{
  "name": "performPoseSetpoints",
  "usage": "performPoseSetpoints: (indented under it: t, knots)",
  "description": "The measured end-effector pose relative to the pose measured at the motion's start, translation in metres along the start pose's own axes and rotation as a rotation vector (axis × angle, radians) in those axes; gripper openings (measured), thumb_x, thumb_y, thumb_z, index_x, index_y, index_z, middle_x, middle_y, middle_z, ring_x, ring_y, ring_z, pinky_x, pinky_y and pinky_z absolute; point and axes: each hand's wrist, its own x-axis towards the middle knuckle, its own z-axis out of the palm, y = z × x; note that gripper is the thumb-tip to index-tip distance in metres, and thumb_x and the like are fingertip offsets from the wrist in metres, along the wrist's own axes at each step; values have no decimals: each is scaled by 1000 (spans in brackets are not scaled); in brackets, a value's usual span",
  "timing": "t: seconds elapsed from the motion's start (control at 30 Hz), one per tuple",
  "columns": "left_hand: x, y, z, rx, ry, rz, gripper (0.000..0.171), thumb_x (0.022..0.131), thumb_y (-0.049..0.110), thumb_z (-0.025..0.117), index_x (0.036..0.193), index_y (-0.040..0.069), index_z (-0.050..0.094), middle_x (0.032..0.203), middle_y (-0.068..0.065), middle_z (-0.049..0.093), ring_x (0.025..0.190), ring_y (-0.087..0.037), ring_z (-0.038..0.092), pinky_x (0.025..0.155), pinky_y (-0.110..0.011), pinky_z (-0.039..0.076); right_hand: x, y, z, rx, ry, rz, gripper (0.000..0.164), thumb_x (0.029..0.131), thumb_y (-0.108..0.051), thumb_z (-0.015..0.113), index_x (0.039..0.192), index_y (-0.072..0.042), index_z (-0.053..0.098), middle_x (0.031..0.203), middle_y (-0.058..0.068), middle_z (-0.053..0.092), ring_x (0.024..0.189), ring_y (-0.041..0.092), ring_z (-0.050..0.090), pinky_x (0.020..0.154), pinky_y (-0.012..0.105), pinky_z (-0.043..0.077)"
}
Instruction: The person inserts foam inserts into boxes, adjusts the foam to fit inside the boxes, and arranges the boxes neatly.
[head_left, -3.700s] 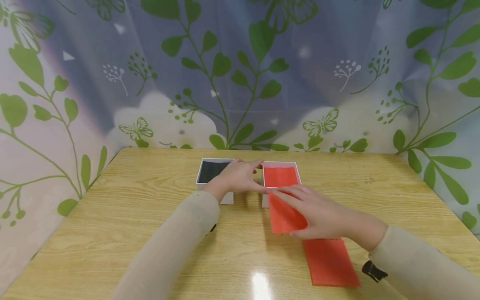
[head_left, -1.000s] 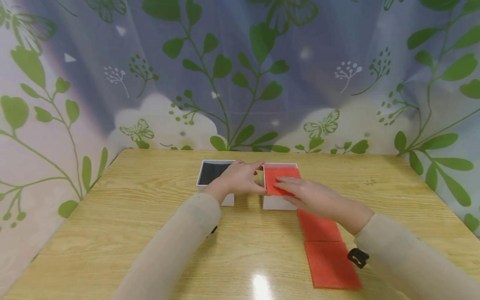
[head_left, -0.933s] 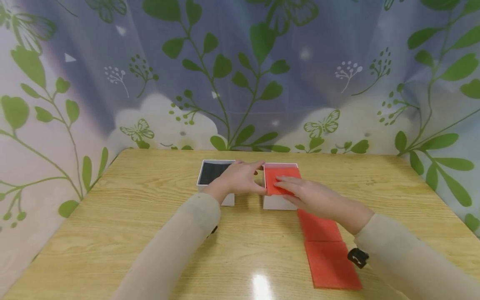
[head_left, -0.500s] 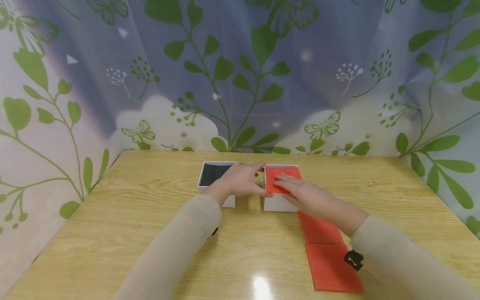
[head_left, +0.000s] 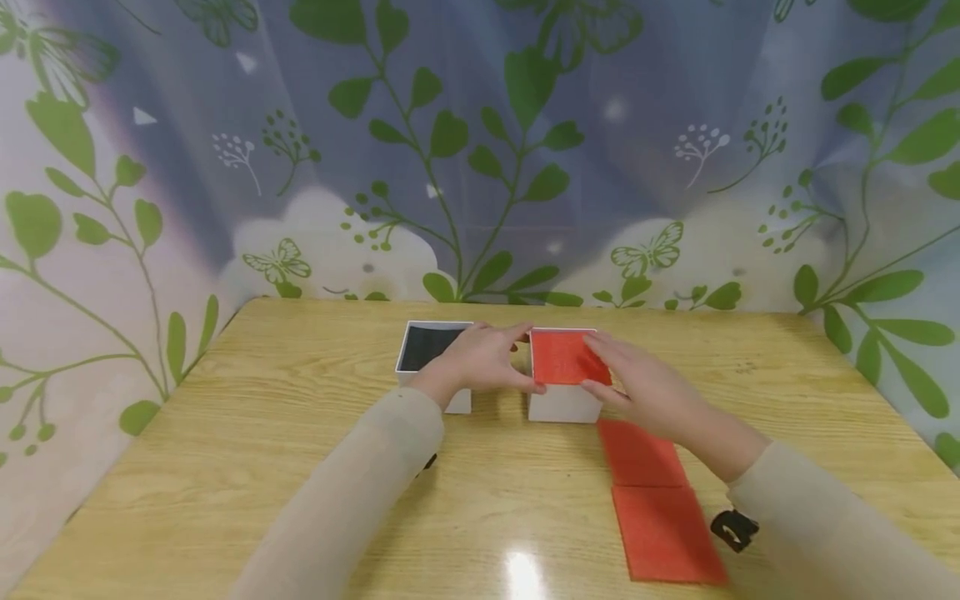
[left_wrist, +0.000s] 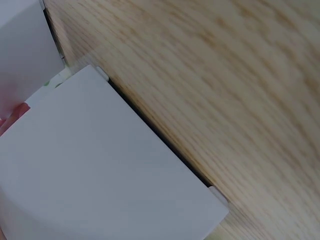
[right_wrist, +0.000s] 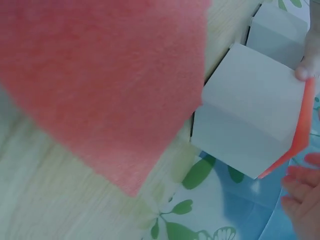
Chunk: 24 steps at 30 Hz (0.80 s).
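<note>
Two white open-topped boxes stand side by side on the table. My left hand [head_left: 483, 358] reaches over the left box [head_left: 457, 402] and holds the right box [head_left: 564, 404] at its left side, thumb at the front corner and fingers at the back corner. A red cloth square [head_left: 562, 357] lies over the top of the right box, jutting past its right edge. My right hand [head_left: 645, 383] is at that edge with its fingers spread; in the right wrist view the fingers are beside the overhanging red edge. Black cloth [head_left: 426, 346] lies in the left box.
Two more red cloth squares, a nearer one [head_left: 666, 533] and a farther one [head_left: 641, 454], lie on the wooden table [head_left: 262, 433] at the front right. A patterned curtain [head_left: 480, 167] hangs behind the table. A white box wall [left_wrist: 100, 160] fills much of the left wrist view.
My right hand brought a red square from the front onto the right box, pressed it flat, and has now moved right to the box's edge. My left hand stays in place.
</note>
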Motion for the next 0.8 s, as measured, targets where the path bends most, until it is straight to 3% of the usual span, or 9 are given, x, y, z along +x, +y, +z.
performPoseSetpoints:
  t: [0.1, 0.23, 0.43, 0.8]
  knots:
    - [-1, 0, -1, -10, -1, -5, 100, 70, 72, 60, 148, 19, 27, 127, 7, 56, 111, -8, 54, 108, -41, 21, -2, 2, 1, 14, -22, 61, 71, 92, -37, 58, 144, 2, 31, 148, 20, 27, 131, 40, 31, 100, 55, 31]
    - [0, -1, 0, -21, 0, -1, 101, 69, 73, 60, 148, 18, 27, 128, 7, 56, 110, -9, 55, 109, -41, 21, -3, 4, 7, 15, -44, 76, 70, 93, -37, 56, 143, 4, 30, 149, 20, 24, 130, 40, 33, 98, 55, 35]
    - [0, -1, 1, -6, 12, 1, 101, 70, 73, 60, 148, 18, 28, 127, 7, 57, 110, -8, 55, 108, -41, 22, -2, 3, 14, 11, -13, 61, 67, 94, -34, 54, 142, 6, 31, 148, 22, 26, 128, 40, 35, 96, 53, 37]
    - [-2, 0, 1, -21, 17, 4, 101, 70, 73, 60, 148, 16, 29, 128, 5, 56, 111, -9, 54, 108, -41, 22, -2, 0, 26, -20, 14, 32, 59, 99, -25, 46, 140, 13, 28, 145, 30, 26, 133, 44, 23, 104, 53, 27]
